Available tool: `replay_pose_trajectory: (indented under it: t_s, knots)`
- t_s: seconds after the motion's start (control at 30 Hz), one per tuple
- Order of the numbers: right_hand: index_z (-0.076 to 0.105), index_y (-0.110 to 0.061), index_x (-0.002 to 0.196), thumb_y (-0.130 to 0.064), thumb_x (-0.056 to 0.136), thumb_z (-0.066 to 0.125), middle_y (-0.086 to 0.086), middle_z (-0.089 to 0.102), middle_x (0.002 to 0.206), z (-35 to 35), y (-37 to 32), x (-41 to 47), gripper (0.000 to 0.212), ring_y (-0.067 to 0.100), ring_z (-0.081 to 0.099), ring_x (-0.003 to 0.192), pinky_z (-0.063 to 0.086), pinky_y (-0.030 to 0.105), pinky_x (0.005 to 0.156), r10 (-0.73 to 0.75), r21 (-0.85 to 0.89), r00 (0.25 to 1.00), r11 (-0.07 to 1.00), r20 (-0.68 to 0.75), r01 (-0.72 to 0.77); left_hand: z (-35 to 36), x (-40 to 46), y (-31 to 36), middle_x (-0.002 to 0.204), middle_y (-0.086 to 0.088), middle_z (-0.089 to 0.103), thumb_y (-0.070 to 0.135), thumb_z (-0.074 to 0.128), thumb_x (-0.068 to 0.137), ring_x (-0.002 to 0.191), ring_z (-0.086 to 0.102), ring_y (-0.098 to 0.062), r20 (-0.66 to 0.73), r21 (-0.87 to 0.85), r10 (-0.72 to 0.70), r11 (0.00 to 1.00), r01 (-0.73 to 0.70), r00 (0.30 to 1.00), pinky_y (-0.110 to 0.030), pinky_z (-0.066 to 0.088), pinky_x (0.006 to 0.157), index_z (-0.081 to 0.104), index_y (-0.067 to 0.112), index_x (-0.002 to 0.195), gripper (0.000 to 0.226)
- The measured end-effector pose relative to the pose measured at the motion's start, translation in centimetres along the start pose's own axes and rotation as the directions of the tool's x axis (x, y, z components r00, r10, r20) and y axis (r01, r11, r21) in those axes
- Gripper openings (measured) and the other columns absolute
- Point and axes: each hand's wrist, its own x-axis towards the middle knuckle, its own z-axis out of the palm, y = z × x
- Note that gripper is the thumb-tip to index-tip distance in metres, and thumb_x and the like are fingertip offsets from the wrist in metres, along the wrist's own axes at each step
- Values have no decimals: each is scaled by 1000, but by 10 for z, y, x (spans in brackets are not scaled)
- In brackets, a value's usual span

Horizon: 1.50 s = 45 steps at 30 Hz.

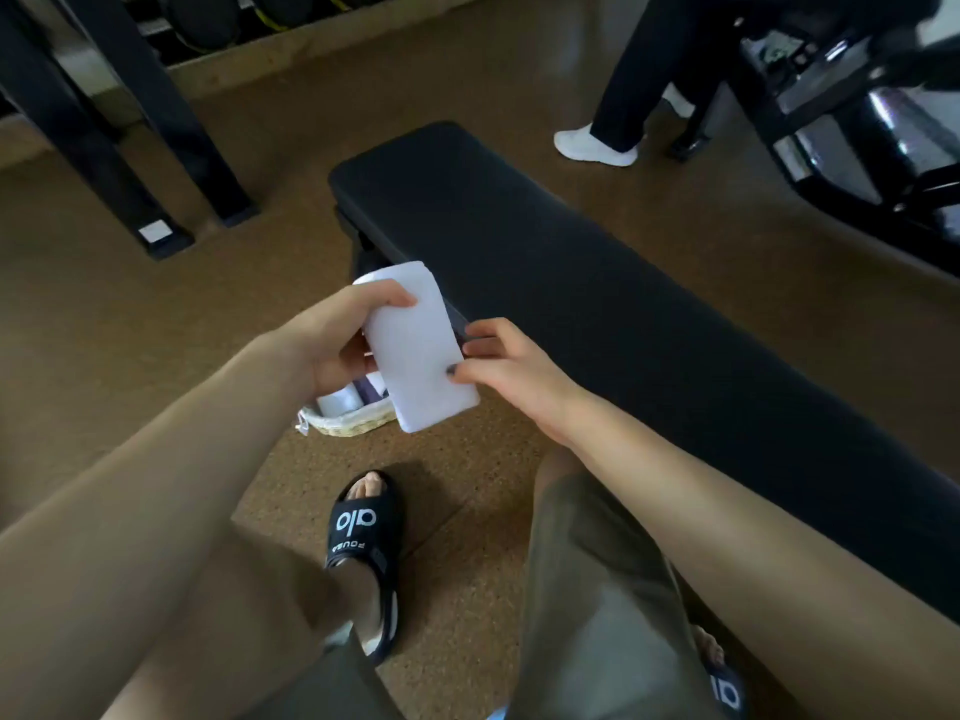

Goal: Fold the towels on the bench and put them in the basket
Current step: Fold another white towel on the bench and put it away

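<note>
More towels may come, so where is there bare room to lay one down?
The bench top is bare along its visible length. The basket already holds rolled towels and sits crowded under both hands, left and right, gripping the towel.

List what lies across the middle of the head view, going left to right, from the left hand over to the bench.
left hand → folded white towel → right hand → black bench. The basket sits below the left hand and the towel, so it has no clear place in this order.
</note>
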Motion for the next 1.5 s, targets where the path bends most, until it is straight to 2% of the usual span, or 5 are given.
replay_pose_trajectory:
  t_s: [0.43, 0.73, 1.03, 1.2, 1.5]
  knots:
    - [58, -29, 114, -20, 94, 70, 6, 59, 132, 125, 14, 146, 25, 27, 59, 122, 51, 47, 107, 219, 427, 907, 826, 360, -369, -140, 111, -9, 120, -7, 71, 20, 77, 87, 110, 69, -22, -107, -21, -34, 999, 32, 994, -36, 59, 85, 62, 18, 121, 37]
    - [52, -19, 112, -32, 92, 69, -5, 58, 102, 184, 94, 269, 29, 16, 61, 94, 56, 29, 72, 191, -146, 981, 970, -38, -194, -189, 263, -89, 113, -5, 63, 44, 87, 74, 100, 63, -24, -337, 379, 100, 925, 37, 936, -42, 56, 82, 54, 13, 123, 67]
    - [54, -22, 103, -36, 94, 63, -1, 67, 105, 209, 162, 339, 20, 27, 71, 89, 58, 50, 86, 218, -291, 971, 927, -100, -238, -204, 341, -152, 126, -12, 52, 36, 67, 95, 114, 55, -32, -266, 629, 188, 777, 22, 945, -32, 41, 76, 33, 13, 137, 59]
    - [57, -26, 99, -35, 97, 63, -4, 69, 104, 212, 177, 350, 11, 24, 72, 90, 59, 47, 86, 219, -319, 970, 917, -102, -240, -188, 336, -186, 149, -20, 28, 36, 73, 87, 133, 39, -41, -90, 852, 378, 508, -125, 921, -51, 40, 108, 25, 19, 153, 83]
    - [59, -20, 98, -27, 100, 55, 3, 67, 101, 212, 174, 352, 9, 24, 67, 92, 55, 38, 81, 199, -479, 976, 851, -84, -214, -191, 323, -195, 165, -24, 10, 63, 49, 95, 143, 33, -41, 43, 987, 348, 129, -93, 936, -50, 47, 102, 29, 20, 154, 76]
